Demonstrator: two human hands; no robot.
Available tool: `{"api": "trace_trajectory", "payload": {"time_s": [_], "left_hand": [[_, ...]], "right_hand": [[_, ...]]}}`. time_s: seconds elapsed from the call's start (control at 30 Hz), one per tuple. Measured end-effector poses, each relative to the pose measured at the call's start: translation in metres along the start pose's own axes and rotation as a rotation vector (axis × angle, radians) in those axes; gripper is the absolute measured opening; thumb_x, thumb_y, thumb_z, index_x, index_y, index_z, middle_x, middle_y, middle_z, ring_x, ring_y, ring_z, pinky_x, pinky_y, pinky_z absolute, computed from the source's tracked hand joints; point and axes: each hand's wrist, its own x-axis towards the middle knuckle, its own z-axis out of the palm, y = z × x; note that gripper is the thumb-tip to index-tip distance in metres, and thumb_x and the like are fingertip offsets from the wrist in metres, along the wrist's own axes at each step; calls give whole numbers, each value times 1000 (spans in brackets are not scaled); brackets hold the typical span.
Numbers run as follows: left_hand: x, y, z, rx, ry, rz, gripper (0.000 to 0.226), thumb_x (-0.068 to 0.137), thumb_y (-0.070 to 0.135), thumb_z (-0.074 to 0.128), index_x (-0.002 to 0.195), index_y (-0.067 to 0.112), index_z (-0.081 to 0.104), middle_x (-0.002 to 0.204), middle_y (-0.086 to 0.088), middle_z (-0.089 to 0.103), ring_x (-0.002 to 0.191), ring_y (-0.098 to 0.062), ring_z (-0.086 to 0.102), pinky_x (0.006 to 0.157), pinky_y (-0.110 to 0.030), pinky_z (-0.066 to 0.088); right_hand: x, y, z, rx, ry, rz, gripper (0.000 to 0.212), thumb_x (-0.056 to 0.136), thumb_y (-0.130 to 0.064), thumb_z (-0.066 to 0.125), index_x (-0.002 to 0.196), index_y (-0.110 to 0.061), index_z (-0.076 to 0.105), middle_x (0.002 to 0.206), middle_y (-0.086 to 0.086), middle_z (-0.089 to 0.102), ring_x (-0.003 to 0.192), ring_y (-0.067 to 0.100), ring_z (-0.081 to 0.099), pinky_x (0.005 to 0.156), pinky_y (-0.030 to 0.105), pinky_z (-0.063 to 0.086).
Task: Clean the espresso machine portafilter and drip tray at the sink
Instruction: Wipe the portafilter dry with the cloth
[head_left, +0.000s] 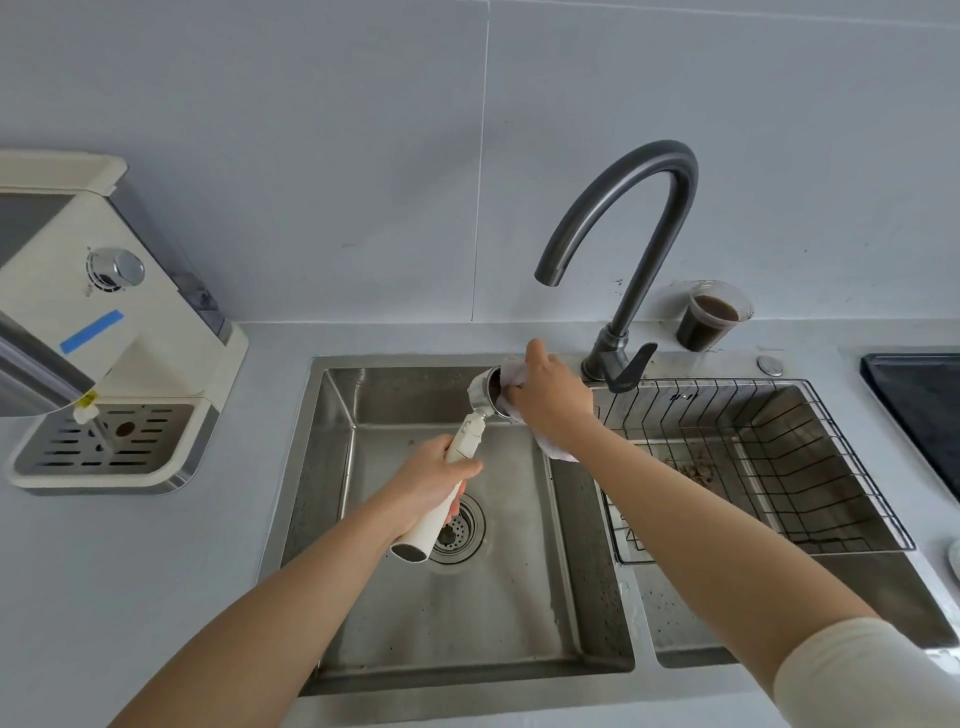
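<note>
Now the white-handled metal portafilter (470, 434) is gripped by the left hand (434, 483) over the steel sink (330, 467), mid-frame; a white cloth (558, 453) is clutched in the right hand (550, 402); the portafilter could be dropped if rubbed hard.

Worn on the head, above the near edge of the counter (130, 597). Faces forward and steeply down into the sink (332, 441), with the left basin near mid-frame. Wide-angle, bowing the counter's back edge and the wall (311, 156). Close in, with both forearms entering from the bottom and the left hand (431, 480) and right hand (550, 400) meeting at the portafilter (485, 392) near centre. Takes in the espresso machine (156, 312) at the counter's left end, the faucet (660, 153) at the back edge and a dark cooktop (919, 405) at far right. Single view only.
</note>
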Motion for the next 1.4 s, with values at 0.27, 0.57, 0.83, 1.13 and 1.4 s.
{"api": "trace_trajectory", "payload": {"time_s": [0.27,0.57,0.83,1.13,1.4], "left_hand": [[0,6,-14,-20,-36,-8,9,89,16,54,83,14,47,60,-4,47,35,-12,43,41,-20,38],[-5,9,-22,48,-135,-8,9,90,18,53,83,15,50,61,-3,48,35,-10,42,39,-18,38],[-5,11,-20,141,-128,-1,15,90,18,53,103,12,52,63,-2,49,37,-11,44,41,-21,39],[0,13,-16,206,-19,25,13,88,15,52,98,8,46,65,-4,49,40,-15,45,40,-20,38],[7,8,-9,218,74,39,15,87,12,52,100,6,46,64,-3,48,36,-14,44,40,-19,36]], "right_hand": [[-5,4,-12,104,-166,-279,72,79,-13,68,138,-8,29,140,9,27,115,29,46,77,17,32],[-2,17,-35,-81,-92,-488,51,87,-14,55,135,-14,38,140,3,35,99,30,54,73,31,41],[1,16,-36,-99,-262,-542,29,88,-16,50,114,-15,64,122,0,56,109,20,53,94,36,42],[8,9,-21,-343,-171,-445,27,95,-20,43,114,-12,60,126,0,44,94,27,56,66,29,34],[18,-6,-28,99,-400,-93,23,84,-13,52,64,-14,43,62,0,37,63,15,33,52,21,26]]}}
